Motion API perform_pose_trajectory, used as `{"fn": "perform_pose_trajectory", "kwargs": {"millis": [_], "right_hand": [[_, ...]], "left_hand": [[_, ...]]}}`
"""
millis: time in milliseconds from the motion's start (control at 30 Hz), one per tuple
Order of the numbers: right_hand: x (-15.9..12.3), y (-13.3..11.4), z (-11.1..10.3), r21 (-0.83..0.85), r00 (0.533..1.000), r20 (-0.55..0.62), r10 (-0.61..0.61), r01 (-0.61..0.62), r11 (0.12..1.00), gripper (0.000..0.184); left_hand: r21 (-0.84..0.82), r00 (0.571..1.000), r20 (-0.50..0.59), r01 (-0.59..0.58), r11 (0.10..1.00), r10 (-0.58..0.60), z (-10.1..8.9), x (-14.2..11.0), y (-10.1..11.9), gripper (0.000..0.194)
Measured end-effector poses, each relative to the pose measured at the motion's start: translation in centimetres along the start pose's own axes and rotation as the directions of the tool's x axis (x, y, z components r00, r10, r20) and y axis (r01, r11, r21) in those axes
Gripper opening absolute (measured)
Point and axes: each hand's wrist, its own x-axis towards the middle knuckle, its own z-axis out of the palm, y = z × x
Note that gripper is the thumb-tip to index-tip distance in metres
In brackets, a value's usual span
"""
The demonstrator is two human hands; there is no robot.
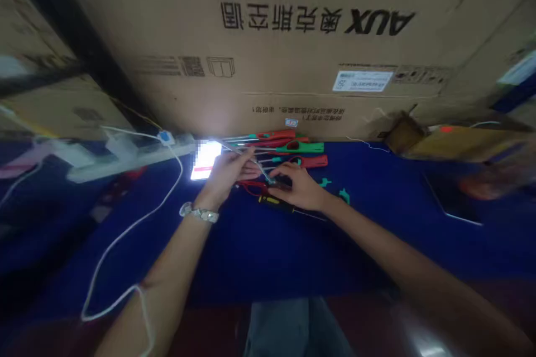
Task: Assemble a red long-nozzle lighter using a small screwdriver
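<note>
Between my two hands lies a long-stemmed lighter [263, 170], its thin metal tube slanting from upper left to lower right. My left hand [234, 172] has its fingers closed around the tube. Its dark red handle end is mostly hidden under my right hand [305, 187], whose thumb and fingers pinch it. Just below the right hand rests a screwdriver [276, 202] with a black and yellow handle. Behind the hands, several more lighters lie side by side, among them a green one [307, 147] and a red one [314, 162].
A bright phone screen [205, 160] is left of the hands. A white cable [138, 222] loops across the blue tabletop [251, 256]. Small turquoise pieces [344, 196] lie at the right. A big cardboard box [268, 78] stands behind; a dark tablet-like slab [452, 201] is far right.
</note>
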Motion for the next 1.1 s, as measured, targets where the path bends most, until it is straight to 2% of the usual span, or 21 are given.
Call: {"fn": "perform_pose_trajectory", "kwargs": {"millis": [67, 133, 233, 333, 400, 500, 667, 833, 900, 1000, 1100], "right_hand": [[0.8, 0.3, 0.2, 0.028, 1.000, 0.021, -0.016, 0.015, 0.999, 0.012], [1.4, 0.5, 0.3, 0.090, 1.000, 0.024, -0.018, 0.016, 0.996, 0.004], [1.5, 0.8, 0.1, 0.251, 1.000, -0.007, 0.009, -0.007, 0.968, 0.008], [1.1, 1.2, -0.7, 0.318, 0.998, 0.059, 0.000, -0.019, 0.948, 0.022], [0.7, 1.5, -1.4, 0.289, 0.990, 0.138, -0.017, -0.023, 0.957, 0.037], [0.5, 2.0, -2.5, 0.268, 0.983, 0.185, -0.016, -0.035, 0.963, 0.032], [1.5, 2.8, -3.4, 0.169, 0.999, 0.008, -0.037, 0.035, 0.985, 0.026], [2.2, 2.8, -2.9, -0.176, 0.997, -0.054, -0.053, 0.042, 0.984, 0.035], [1.9, 2.1, -2.7, -0.263, 0.991, -0.121, -0.057, 0.023, 0.964, 0.035], [0.8, 0.5, -2.4, -0.190, 0.982, -0.187, -0.018, -0.018, 0.982, 0.018], [-0.4, -0.6, -2.0, -0.050, 0.997, -0.076, 0.002, -0.006, 0.999, 0.006]], "left_hand": [[-0.001, 1.000, 0.007, 0.009, 1.000, -0.009, 0.1, 0.2, -0.1, 0.024], [-0.018, 1.000, 0.007, 0.015, 1.000, -0.015, 0.1, 0.4, -0.2, 0.023], [-0.078, 1.000, -0.006, 0.020, 0.997, -0.021, 0.2, 0.6, -0.4, 0.022], [-0.142, 0.999, -0.025, 0.029, 0.989, -0.033, 0.3, 0.7, -0.7, 0.026], [-0.162, 0.998, -0.040, 0.033, 0.986, -0.040, 0.4, 0.9, -1.0, 0.030], [-0.163, 0.998, -0.048, 0.033, 0.986, -0.042, 0.4, 1.0, -1.2, 0.032], [-0.154, 0.998, -0.023, 0.047, 0.987, -0.051, 0.4, 1.0, -1.2, 0.031], [-0.123, 0.997, -0.013, 0.077, 0.989, -0.080, 0.8, 0.7, -1.2, 0.029], [-0.114, 0.995, -0.023, 0.094, 0.989, -0.098, 0.9, 0.6, -1.2, 0.028], [-0.106, 0.993, -0.038, 0.111, 0.988, -0.116, 1.1, 0.6, -1.3, 0.027], [-0.104, 0.991, -0.048, 0.122, 0.987, -0.128, 1.3, 0.6, -1.4, 0.027]]}}
